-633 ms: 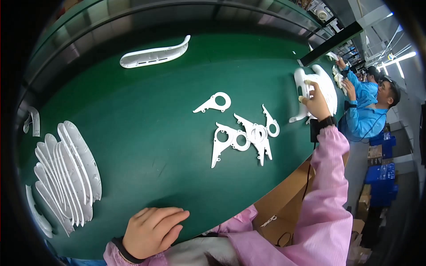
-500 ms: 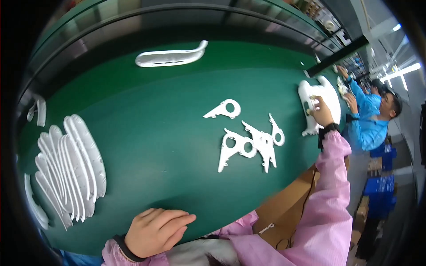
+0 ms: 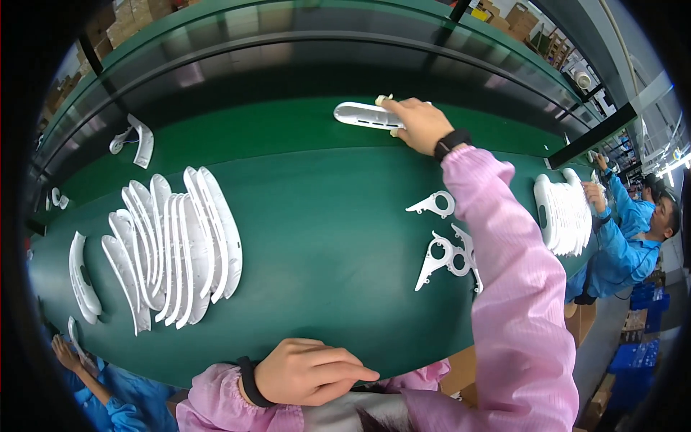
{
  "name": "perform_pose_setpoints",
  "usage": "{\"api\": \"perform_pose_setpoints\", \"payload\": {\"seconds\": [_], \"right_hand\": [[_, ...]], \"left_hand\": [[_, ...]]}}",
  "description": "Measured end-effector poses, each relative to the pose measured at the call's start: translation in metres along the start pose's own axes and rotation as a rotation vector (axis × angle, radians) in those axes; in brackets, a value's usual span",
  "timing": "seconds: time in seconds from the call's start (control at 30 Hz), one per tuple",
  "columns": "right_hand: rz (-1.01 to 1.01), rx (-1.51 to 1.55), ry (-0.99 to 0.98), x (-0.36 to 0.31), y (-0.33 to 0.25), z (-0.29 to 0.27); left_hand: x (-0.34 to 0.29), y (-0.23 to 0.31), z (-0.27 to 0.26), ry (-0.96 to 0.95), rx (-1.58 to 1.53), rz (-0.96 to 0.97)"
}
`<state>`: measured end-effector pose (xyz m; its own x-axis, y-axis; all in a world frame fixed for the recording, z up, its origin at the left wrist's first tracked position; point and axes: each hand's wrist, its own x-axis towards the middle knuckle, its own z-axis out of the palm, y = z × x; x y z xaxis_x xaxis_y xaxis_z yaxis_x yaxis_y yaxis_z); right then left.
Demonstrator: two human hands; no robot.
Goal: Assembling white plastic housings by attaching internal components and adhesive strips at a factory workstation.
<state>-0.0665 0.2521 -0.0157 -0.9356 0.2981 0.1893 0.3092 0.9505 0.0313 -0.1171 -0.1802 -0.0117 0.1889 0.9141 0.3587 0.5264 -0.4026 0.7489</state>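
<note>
One wht shell [image 3: 355, 114], long, slotted, R hand [image 3: 422, 125] clamped on it, L hand [image 3: 306, 373] unclenched.

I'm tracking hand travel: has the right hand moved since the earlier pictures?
Yes: against the green table, the right hand has gone leftward and toward the far side, from the stack of white shells to the long white shell.

- Bright ceiling lights [image 3: 676, 165] glare beyond the tabletop's [image 3: 324, 281] right edge.
- Reflections streak the panel [image 3: 252, 61] behind its far edge.
- My right hand [image 3: 423, 124] looks sharp; fisheye bends outlines.
</note>
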Motion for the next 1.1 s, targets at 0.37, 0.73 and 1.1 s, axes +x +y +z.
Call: {"api": "perform_pose_setpoints", "payload": {"seconds": [0.37,0.73,1.1], "right_hand": [[-0.078,0.84,-0.116,-0.109,-0.225,-0.101],[0.083,0.267,-0.226,-0.135,-0.05,-0.074],[0.094,0.293,-0.064,-0.14,-0.072,-0.064]], "left_hand": [[-0.008,0.01,-0.001,0.554,-0.918,-0.543],[-0.009,-0.004,-0.054,0.088,-0.76,-0.853],[-0.019,-0.006,-0.055,-0.052,0.097,-0.699]]}}
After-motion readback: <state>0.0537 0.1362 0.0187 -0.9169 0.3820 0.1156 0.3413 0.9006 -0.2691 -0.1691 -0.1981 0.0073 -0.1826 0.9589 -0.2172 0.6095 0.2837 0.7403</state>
